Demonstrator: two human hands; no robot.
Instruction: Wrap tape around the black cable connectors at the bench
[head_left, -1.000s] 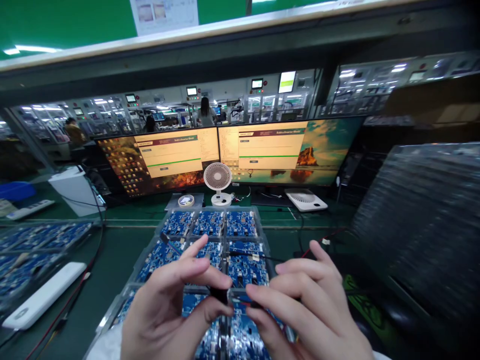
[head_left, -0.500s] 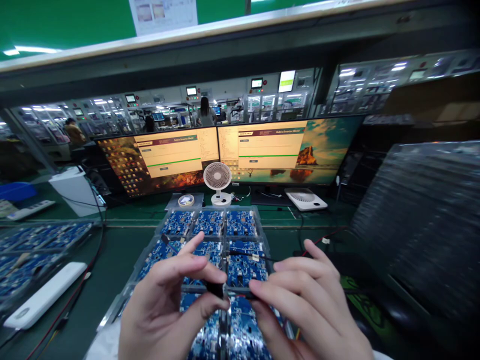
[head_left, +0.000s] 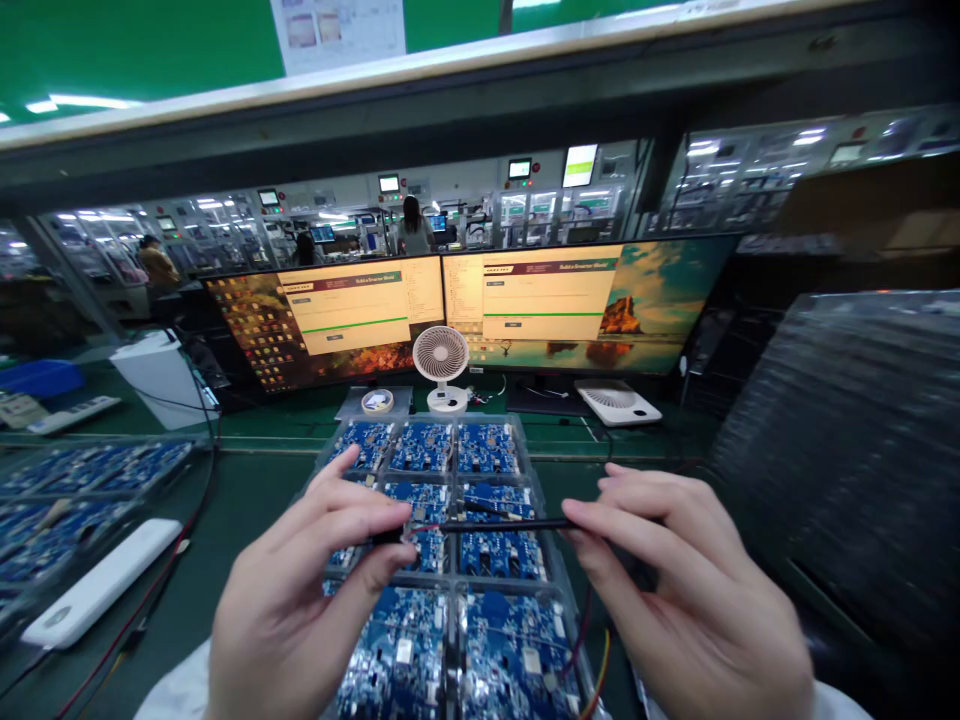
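My left hand (head_left: 307, 590) pinches a small black connector (head_left: 388, 537) between thumb and forefinger. Thin red wire ends show at the connector's right side and run into a black sleeved cable (head_left: 502, 524). That cable is stretched level across to my right hand (head_left: 675, 590), whose thumb and fingertips are closed on it. Below both hands lies a clear plastic tray (head_left: 452, 600) with blue circuit boards (head_left: 495, 640) in its compartments. Red and yellow wires (head_left: 600, 670) hang below my right hand.
Two monitors (head_left: 360, 310) stand behind the tray, with a small white fan (head_left: 441, 355) and a tape roll (head_left: 376, 401) before them. A white elongated device (head_left: 101, 580) and another board tray (head_left: 90, 480) lie left. A plastic-wrapped stack (head_left: 847, 400) stands right.
My hands have moved apart, the right one rightward and up, the left one leftward. The black cable between them is now stretched out in view.
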